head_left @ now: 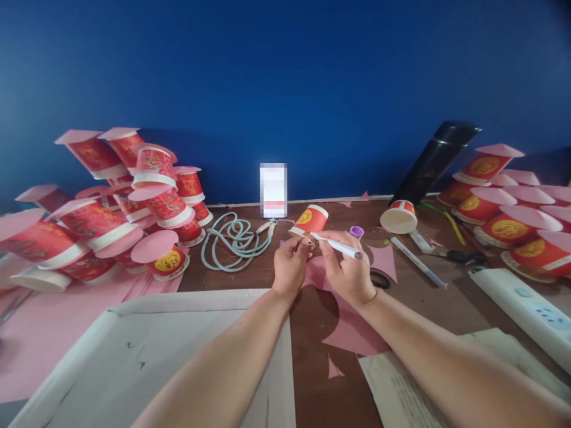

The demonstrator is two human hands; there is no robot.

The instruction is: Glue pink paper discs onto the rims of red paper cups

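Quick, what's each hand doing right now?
Left hand: fingers curled closed by a red cup; what they pinch, if anything, can't be told.
Right hand: closed, holding a white pen.

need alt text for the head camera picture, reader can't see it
A person's right hand holds a white pen close to the left hand, which seems to pinch something small, over a brown table; a red cup sits just beyond. Pink-topped red cups are piled at both sides.
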